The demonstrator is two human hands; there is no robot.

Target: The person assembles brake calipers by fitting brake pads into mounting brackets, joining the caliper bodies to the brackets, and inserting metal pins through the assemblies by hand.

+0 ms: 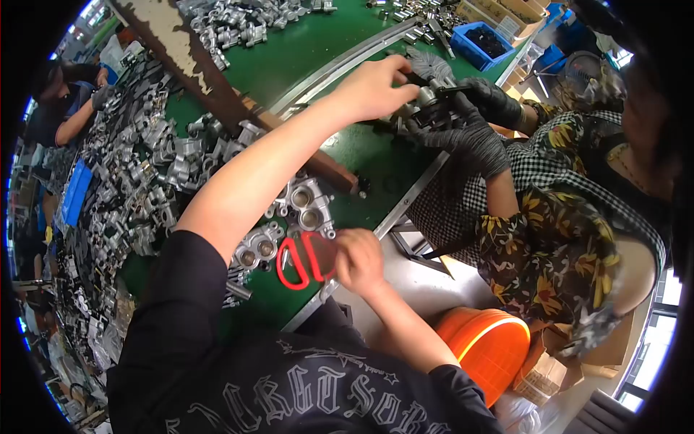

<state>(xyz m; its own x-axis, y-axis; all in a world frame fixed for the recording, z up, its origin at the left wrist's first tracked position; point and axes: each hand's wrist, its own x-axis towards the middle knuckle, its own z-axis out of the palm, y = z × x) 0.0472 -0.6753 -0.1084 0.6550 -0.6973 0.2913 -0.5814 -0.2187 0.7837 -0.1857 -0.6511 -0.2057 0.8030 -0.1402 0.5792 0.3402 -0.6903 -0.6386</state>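
Observation:
My left hand (376, 88) reaches across to the right, thumb and forefinger curved and apart beside a metal part (428, 98) in a co-worker's gloved hands. I cannot make out whether its fingertips touch the part. Closer to me, my right hand (359, 260) is curled at the bench edge, slightly blurred, with its fingers against one loop of red-handled scissors (293, 264). The scissors' blades are not clearly visible. Cast metal housings with round bores (309, 206) lie on the green bench beside the scissors; another such housing (254, 249) is to their left.
A brown beam (318, 155) crosses the bench below my left forearm. Metal castings (155, 166) pile up on the left. A co-worker's gloved hand (473, 141) is close on the right. A blue bin (481, 45) stands behind, an orange basket (488, 351) below.

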